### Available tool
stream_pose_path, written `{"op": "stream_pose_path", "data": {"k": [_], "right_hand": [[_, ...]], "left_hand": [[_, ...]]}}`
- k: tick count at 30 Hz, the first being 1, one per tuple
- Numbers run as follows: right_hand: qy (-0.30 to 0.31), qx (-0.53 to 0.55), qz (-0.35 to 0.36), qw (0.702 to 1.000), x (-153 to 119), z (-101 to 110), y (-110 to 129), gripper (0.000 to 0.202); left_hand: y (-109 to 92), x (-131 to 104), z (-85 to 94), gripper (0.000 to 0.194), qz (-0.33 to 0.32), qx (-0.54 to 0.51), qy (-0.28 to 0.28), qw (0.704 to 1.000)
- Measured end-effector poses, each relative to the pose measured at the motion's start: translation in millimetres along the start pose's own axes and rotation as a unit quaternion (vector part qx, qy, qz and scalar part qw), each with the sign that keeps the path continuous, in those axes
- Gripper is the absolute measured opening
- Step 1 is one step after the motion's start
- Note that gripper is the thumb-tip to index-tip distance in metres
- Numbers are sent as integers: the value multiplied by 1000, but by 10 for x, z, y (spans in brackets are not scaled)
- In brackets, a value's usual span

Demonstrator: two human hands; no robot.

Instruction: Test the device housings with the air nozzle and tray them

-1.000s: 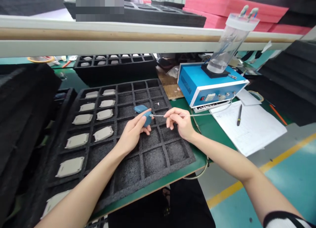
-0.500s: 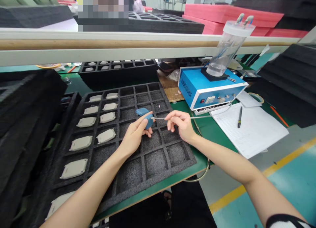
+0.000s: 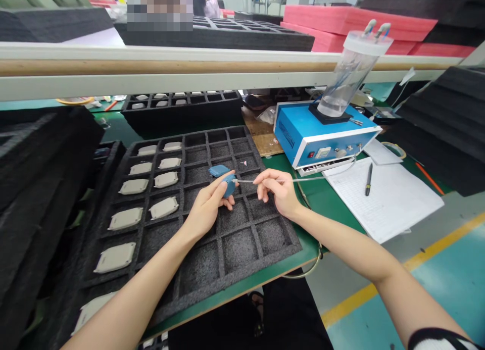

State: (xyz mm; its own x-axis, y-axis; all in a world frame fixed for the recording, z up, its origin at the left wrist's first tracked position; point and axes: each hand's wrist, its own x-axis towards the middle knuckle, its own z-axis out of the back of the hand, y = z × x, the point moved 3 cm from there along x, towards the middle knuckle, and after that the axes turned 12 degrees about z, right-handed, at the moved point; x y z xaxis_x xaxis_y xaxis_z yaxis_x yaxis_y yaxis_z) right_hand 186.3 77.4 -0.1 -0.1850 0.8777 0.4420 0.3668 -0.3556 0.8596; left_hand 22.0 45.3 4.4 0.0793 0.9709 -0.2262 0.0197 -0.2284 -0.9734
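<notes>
Between the thumb and fingers of my left hand (image 3: 208,203) is a small blue plastic part (image 3: 229,186), partly covered by the fingers. My right hand (image 3: 278,191) pinches a thin clear tube (image 3: 314,179), whose tip meets the edge of the blue part. Whether the tip goes inside it I cannot tell. Just behind my left fingers a second blue plastic part (image 3: 219,170) lies on the black foam tray (image 3: 235,289). Several beige plastic casings (image 3: 163,207) sit in the tray's left compartments, below and left of my hands.
The tube runs back to a blue machine (image 3: 326,133) carrying a clear cylinder (image 3: 337,82) with liquid. Right of it lie paper sheets (image 3: 394,203) and a black pen (image 3: 368,179). A shelf rail (image 3: 227,80) crosses behind. Black foam stacks (image 3: 34,188) stand at left.
Both hands keep the same hold, with the tube tip still against the blue part. The view has shifted very slightly.
</notes>
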Motion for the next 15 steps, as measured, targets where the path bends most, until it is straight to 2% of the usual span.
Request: {"op": "stream_pose_path", "data": {"k": [15], "right_hand": [[3, 13, 4, 1000, 10, 9, -10, 14]], "left_hand": [[-5, -3, -2, 58, 1, 6, 2, 1000]]}}
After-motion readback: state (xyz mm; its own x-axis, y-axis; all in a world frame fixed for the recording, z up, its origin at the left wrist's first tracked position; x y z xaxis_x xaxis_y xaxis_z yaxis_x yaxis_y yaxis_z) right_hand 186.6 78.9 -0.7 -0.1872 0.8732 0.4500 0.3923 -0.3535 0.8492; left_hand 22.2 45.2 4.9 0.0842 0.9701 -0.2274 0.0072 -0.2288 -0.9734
